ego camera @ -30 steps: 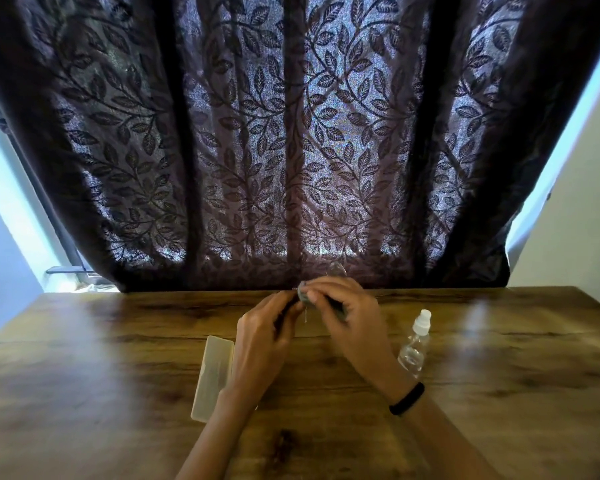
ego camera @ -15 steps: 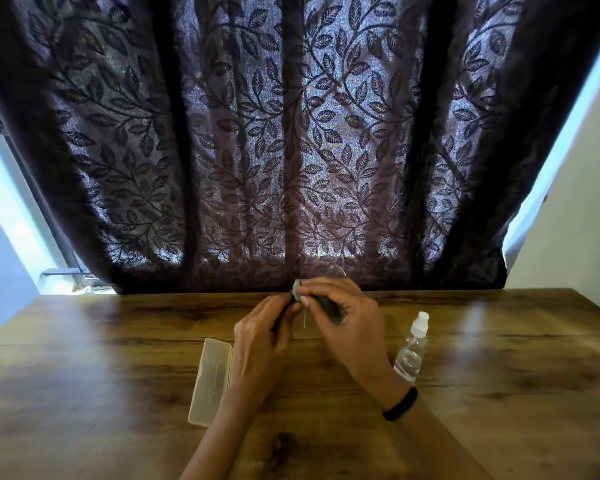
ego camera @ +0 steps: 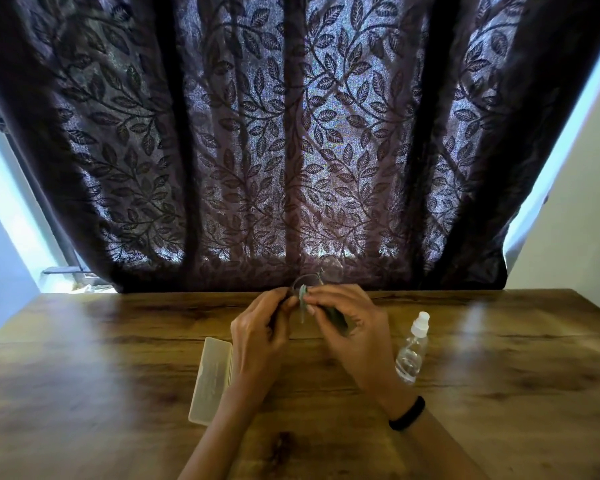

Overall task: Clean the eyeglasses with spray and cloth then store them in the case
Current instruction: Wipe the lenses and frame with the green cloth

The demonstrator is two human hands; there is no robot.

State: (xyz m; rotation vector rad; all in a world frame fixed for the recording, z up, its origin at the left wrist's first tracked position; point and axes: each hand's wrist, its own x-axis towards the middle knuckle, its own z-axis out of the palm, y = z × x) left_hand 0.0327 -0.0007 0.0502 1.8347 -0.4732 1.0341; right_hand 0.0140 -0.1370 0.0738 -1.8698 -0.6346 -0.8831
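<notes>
Pale translucent rectangular plastic case (ego camera: 211,382) lies closed and flat on the brown wood-grain table (ego camera: 101,341), near-left, partly tucked under the left wrist. Left hand (ego camera: 258,336) is raised off the table, fingers curled, tips pinching the left side of the thin-rimmed clear-lens eyeglasses (ego camera: 321,273). Glasses sit at the far tips of both hands, mid-air, seen against the dark leaf-patterned curtain (ego camera: 291,150); most of the frame is hidden. Grey-green cleaning cloth (ego camera: 303,301) is pinched onto the glasses by the right hand (ego camera: 352,327), thumb and fingers pressed together, the rest of the cloth bunched in the palm. Clear plastic spray bottle with white cap (ego camera: 412,353) stands just right of that hand, not touching. Black wristband (ego camera: 406,413) on right wrist.
</notes>
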